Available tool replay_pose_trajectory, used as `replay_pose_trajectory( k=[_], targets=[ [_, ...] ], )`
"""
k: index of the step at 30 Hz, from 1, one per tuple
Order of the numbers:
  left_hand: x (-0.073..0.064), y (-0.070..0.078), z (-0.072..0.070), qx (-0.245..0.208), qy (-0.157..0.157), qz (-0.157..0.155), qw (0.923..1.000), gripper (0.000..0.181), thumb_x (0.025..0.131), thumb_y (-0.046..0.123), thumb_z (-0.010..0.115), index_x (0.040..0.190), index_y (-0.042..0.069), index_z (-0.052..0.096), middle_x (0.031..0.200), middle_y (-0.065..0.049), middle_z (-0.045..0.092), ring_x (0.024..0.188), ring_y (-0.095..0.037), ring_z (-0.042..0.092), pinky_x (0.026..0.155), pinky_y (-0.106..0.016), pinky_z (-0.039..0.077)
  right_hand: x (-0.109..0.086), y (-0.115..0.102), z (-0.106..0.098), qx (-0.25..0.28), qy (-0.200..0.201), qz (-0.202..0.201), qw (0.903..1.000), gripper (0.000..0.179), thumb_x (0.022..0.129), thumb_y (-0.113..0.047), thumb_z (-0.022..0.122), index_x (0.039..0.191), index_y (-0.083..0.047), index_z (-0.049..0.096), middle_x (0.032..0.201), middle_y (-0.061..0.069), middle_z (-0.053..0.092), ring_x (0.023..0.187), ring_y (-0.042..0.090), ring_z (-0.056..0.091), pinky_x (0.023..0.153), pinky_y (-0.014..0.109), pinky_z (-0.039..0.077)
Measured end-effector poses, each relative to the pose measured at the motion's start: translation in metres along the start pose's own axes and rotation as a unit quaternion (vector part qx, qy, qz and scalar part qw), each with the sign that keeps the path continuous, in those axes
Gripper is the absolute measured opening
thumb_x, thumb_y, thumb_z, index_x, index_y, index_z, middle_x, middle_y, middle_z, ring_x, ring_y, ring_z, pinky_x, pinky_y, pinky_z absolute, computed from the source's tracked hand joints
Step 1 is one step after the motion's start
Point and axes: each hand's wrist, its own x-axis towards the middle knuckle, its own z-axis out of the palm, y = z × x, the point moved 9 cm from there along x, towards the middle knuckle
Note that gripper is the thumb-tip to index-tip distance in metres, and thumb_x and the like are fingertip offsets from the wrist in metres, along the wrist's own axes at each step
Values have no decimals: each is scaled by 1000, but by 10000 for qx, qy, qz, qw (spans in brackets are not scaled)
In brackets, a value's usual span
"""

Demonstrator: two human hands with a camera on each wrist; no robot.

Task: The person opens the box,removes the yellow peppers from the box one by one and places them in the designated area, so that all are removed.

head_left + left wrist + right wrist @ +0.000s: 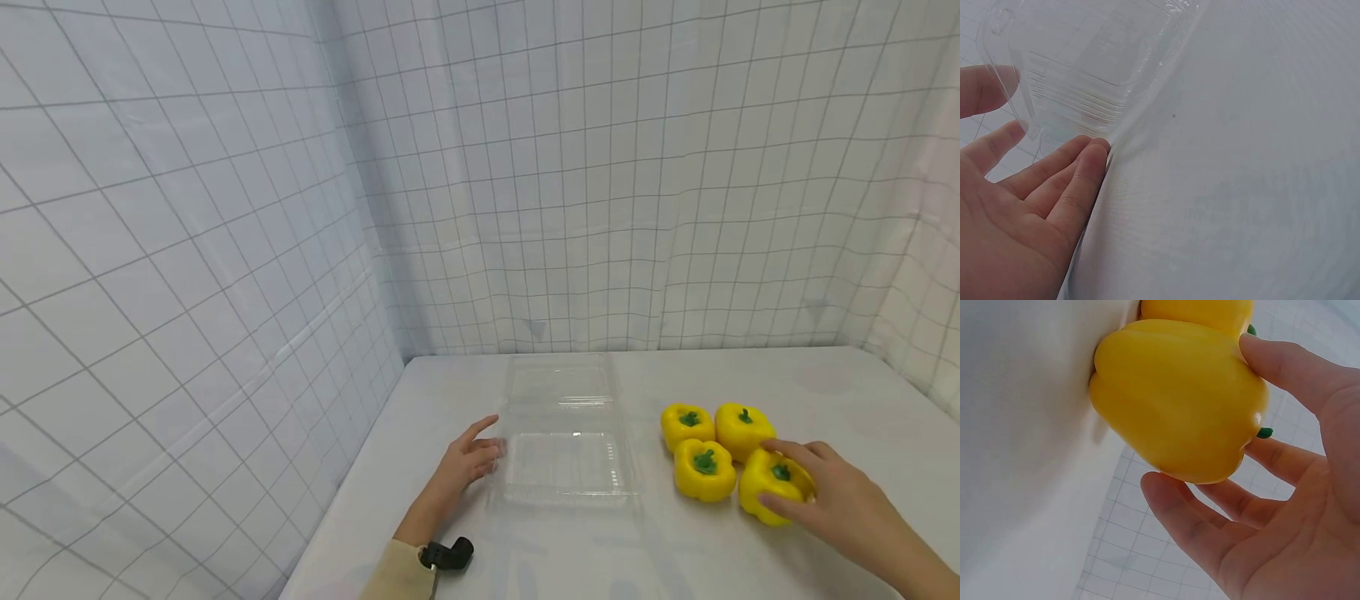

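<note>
My right hand [843, 500] reaches round the nearest yellow bell pepper [761, 485], thumb on one side and fingers on the other. In the right wrist view the thumb [1279, 365] lies against this bell pepper [1179, 403] near its green stem, and the fingertips meet its opposite side. The pepper sits on the table beside several more yellow bell peppers [705, 472]. Toward the left, my left hand [461, 467] rests at the side of a clear plastic clamshell container [562, 467], fingers loosely extended. Its fingertips are right at the container's wall [1079, 100] in the left wrist view.
The container's clear lid [558, 385] lies folded back behind its base. A white cloth covers the table [555, 558]. White gridded curtains [570, 183] hang behind the table and along its left and right sides. A black strap device [450, 554] is on the left wrist.
</note>
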Motion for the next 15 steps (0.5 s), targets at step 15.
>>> replay_pose_trajectory(
  k=[15],
  targets=[
    [-1, 1, 0, 66, 14, -31, 10000, 59, 102, 24, 59, 156, 19, 38, 138, -18, 56, 119, -26, 57, 100, -38, 48, -3, -6, -4, 248, 6, -300, 9992, 79, 71, -34, 91, 135, -5, 55, 113, 26, 50, 83, 29, 60, 62, 43, 56]
  ],
)
